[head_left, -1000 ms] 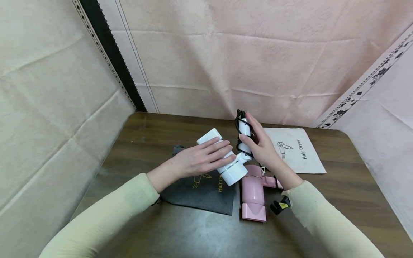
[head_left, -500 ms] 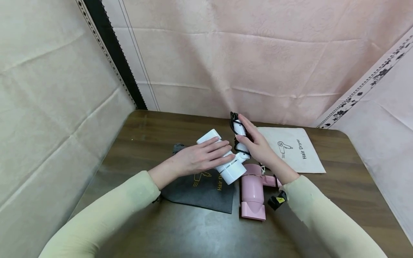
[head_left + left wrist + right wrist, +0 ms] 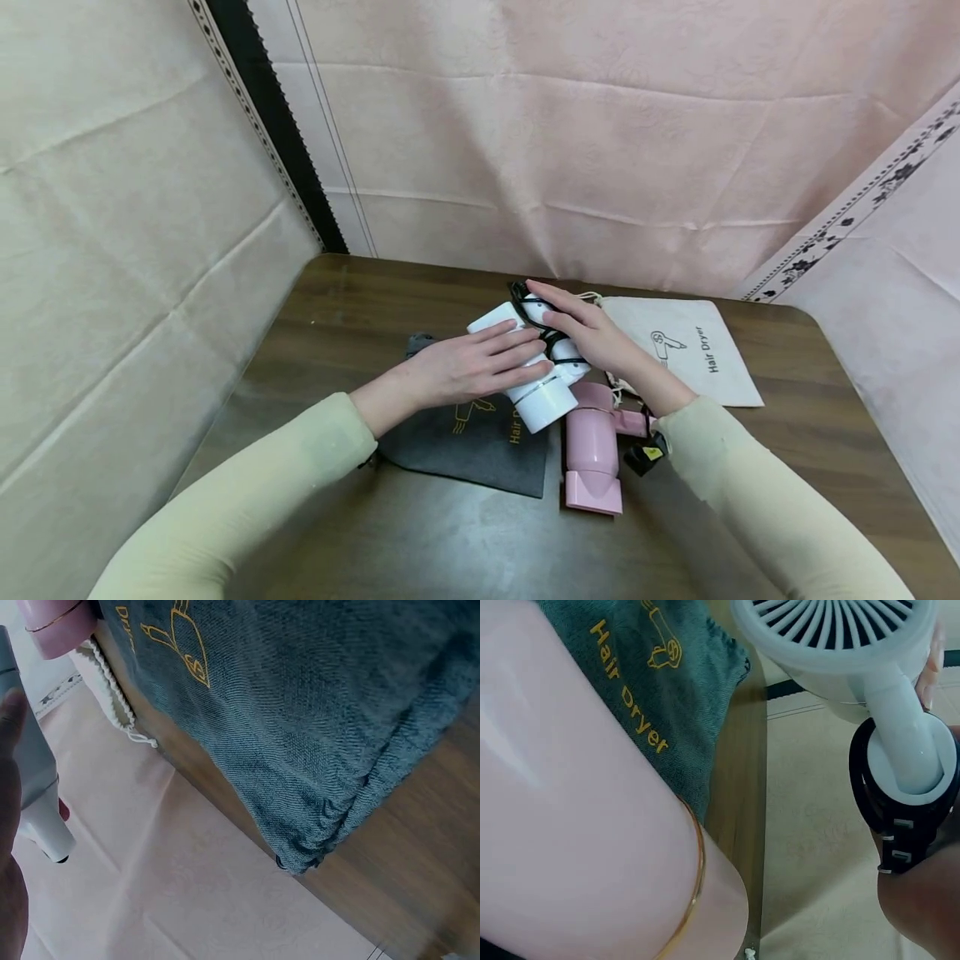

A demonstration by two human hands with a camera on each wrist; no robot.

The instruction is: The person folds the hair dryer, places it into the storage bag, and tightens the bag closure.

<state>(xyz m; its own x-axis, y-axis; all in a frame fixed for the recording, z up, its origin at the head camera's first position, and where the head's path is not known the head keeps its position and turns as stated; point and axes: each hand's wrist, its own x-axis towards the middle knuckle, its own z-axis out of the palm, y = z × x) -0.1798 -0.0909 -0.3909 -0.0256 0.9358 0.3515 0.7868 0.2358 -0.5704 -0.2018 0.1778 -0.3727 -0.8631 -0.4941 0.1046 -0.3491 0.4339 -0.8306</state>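
A white hair dryer (image 3: 545,407) is held above the dark grey drawstring pouch (image 3: 480,462). My left hand (image 3: 476,367) lies over its barrel, and in the left wrist view fingers show on both sides of the white barrel (image 3: 36,761). My right hand (image 3: 596,333) grips the handle, thumb on top, the longer fingers stretched along its far side. The black cord (image 3: 519,292) is wound about the handle, which is folded in close beside the barrel. The right wrist view shows the slatted round end (image 3: 832,656) of the dryer.
Just right of the grey pouch, a pink hair dryer (image 3: 592,446) lies on the wooden table (image 3: 360,550). A white pouch (image 3: 693,362) printed "Hair Dryer" is at the back right. Pale cloth (image 3: 600,150) hangs behind and at the sides.
My right hand has swung leftward with the handle, folding it toward the barrel. The left hand keeps its hold on the barrel almost in place.
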